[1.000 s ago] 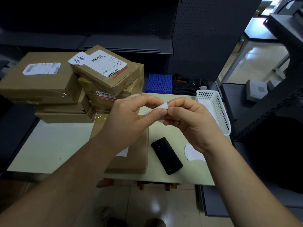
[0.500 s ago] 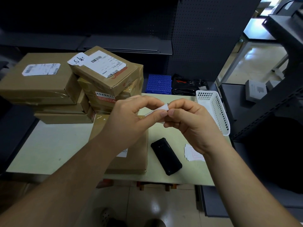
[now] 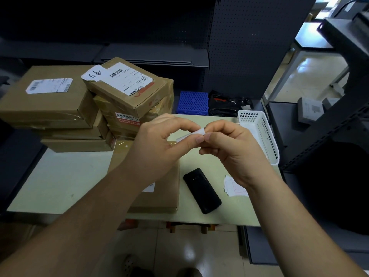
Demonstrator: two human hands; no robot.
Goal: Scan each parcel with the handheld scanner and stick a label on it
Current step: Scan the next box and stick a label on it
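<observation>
Peeling a label free of its backing is our reading of the step. The slip is too small to confirm a backing.

- Left hand: thumb and forefinger pinch one end of the white slip.
- Right hand: pinches the other end the same way, fingertips nearly meeting the left's. Neither hand holds anything else.
- The label is held in the air, above and just behind the scanner. We judge it is raised there so both sets of fingertips can work its edge in clear sight.
- The scanner is black and lies flat and untouched on the tabletop. It looks set down to free both hands.
- A flat parcel sits immediately left of the scanner, partly hidden under our left forearm. It is probably the one awaiting this label, being closest beneath the hands.
- Loose label sheets lie just right of the scanner, within easy reach of the right hand.
- A white basket stands behind and right of the scanner.
- Stacked parcels sit well behind and left of the scanner, shipping labels facing up. Whether that pile is finished or waiting, we cannot tell.
</observation>
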